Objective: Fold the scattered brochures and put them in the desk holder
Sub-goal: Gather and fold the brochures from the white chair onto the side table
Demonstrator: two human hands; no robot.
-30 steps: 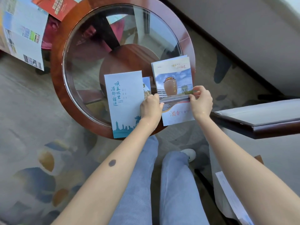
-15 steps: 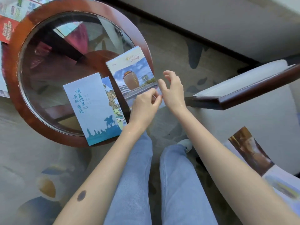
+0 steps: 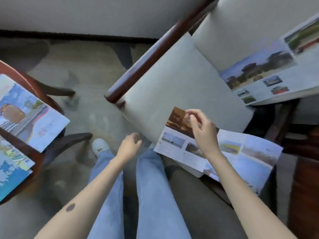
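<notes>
An unfolded brochure [image 3: 250, 152] with landscape photos lies spread over the front edge of an armchair seat [image 3: 172, 94]. My right hand [image 3: 201, 128] hovers over its left part, fingers loosely curled and holding nothing. My left hand [image 3: 129, 146] hangs empty in the air left of that brochure, above my knees. A folded brochure with a brown urn picture [image 3: 29, 114] lies on the round table [image 3: 32, 87] at the far left, and a blue folded brochure [image 3: 12, 171] lies below it. No desk holder is in view.
A second unfolded brochure [image 3: 269, 73] with temple photos lies on the chair's right side. The chair's dark wooden armrest [image 3: 151, 56] runs diagonally between table and seat. My legs in jeans and a white shoe [image 3: 100, 145] stand on the patterned carpet. Dark wooden furniture [image 3: 305, 187] is at the right edge.
Both hands let go of the urn brochure, which stays folded on the table. My view swung right to the armchair, and my right hand reached over the open brochure there.
</notes>
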